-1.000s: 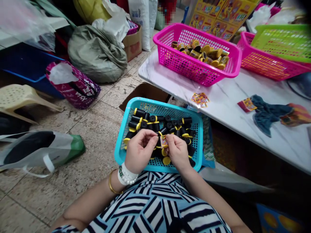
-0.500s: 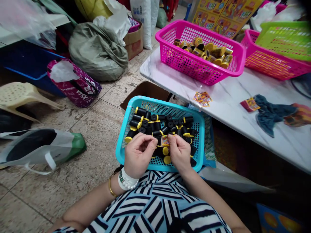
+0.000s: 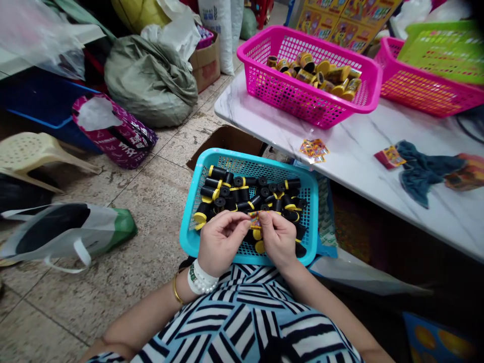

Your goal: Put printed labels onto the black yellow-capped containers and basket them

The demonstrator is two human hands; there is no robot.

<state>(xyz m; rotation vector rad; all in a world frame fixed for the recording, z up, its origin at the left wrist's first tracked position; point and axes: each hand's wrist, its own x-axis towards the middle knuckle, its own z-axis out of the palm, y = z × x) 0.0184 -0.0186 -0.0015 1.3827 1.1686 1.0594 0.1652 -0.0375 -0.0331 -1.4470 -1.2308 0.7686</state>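
A small colourful printed label point(image 3: 255, 220) is stretched between my two hands, above a turquoise basket point(image 3: 188, 222) on my lap. My right hand point(image 3: 279, 236) pinches its right end between thumb and forefinger. At the left end, my left hand point(image 3: 223, 239) is closed in a pinch, with thumb and fingertip at the label's edge. Under and around the hands, the basket holds many black cylinders with yellow caps point(image 3: 244, 194), lying in various directions. Some of them are hidden by my hands.
On the marble-patterned table point(image 3: 351, 151) at right stands a pink basket point(image 3: 302, 103) of labelled yellow cylinders. Loose labels point(image 3: 314, 149), a label stack point(image 3: 390, 157) and a blue cloth point(image 3: 419, 169) lie there too. Bags and a plastic stool point(image 3: 34, 148) occupy the floor at left.
My left hand has moved slightly right, its fingertips now meeting the label's left edge. The right hand stays almost in place, and the label looks more tilted.
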